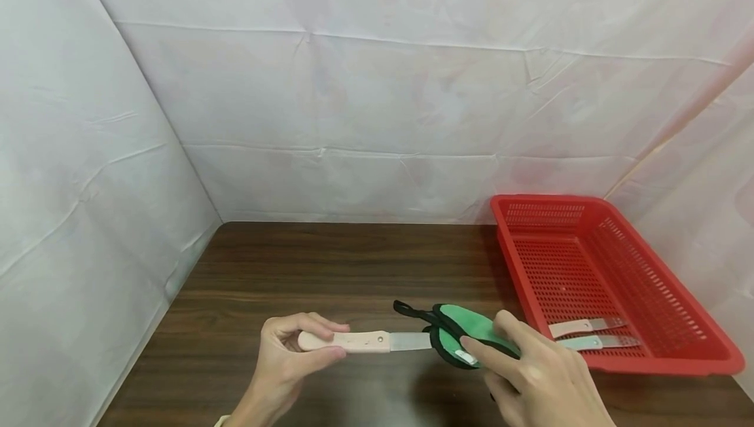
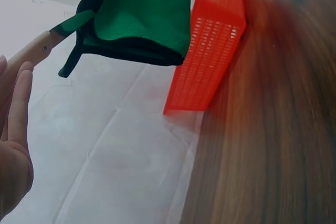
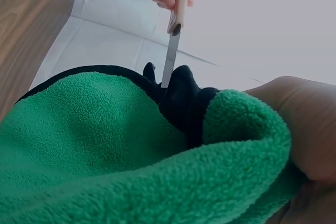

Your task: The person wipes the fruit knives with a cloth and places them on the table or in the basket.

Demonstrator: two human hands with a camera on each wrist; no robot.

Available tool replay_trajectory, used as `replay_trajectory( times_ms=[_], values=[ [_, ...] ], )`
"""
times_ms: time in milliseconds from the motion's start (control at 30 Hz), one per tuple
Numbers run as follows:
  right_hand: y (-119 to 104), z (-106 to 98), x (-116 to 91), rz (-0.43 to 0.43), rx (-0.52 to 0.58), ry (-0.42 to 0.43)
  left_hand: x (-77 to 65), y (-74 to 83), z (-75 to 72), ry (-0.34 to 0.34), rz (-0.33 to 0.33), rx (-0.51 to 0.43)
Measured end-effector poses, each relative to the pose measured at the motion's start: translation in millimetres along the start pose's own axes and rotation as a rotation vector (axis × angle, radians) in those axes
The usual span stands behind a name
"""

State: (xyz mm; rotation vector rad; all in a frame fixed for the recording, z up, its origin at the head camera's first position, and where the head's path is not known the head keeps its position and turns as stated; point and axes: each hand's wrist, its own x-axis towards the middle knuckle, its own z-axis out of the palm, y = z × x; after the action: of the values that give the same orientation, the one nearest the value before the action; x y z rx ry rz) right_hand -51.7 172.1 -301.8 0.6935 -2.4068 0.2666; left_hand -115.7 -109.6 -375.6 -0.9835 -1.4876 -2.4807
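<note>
My left hand (image 1: 285,358) grips a knife by its pale pink handle (image 1: 368,342), thumb below and fingers above. The knife's blade (image 1: 410,341) points right, and its far part is hidden in a folded green towel (image 1: 471,322) with black edging and a black hanging loop. From the other side my right hand (image 1: 544,374) pinches this towel between thumb and fingers, folded about the blade. In the right wrist view the blade (image 3: 170,61) runs into the fold at the black edging. Fluffy green pile (image 3: 105,119) fills the front there.
A red plastic basket (image 1: 677,368) with slotted walls stands on the right of the dark wooden table (image 1: 330,263). Inside lie two knives, one with a pink handle (image 1: 570,328) and one with a mint handle (image 1: 582,343). White sheeting (image 1: 377,99) encloses the back and sides.
</note>
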Motion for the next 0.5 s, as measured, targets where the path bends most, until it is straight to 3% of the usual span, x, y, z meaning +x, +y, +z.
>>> replay_trajectory(
  times_ms=[200,500],
  values=[
    [2.3,-1.5,-1.9,0.001,0.014,-0.016,-0.3,0.1,-0.5,-0.007,0.01,0.021],
    [2.3,-2.3,-0.2,-0.011,0.025,0.072,-1.2,0.2,-0.9,-0.03,0.028,0.053]
  ],
)
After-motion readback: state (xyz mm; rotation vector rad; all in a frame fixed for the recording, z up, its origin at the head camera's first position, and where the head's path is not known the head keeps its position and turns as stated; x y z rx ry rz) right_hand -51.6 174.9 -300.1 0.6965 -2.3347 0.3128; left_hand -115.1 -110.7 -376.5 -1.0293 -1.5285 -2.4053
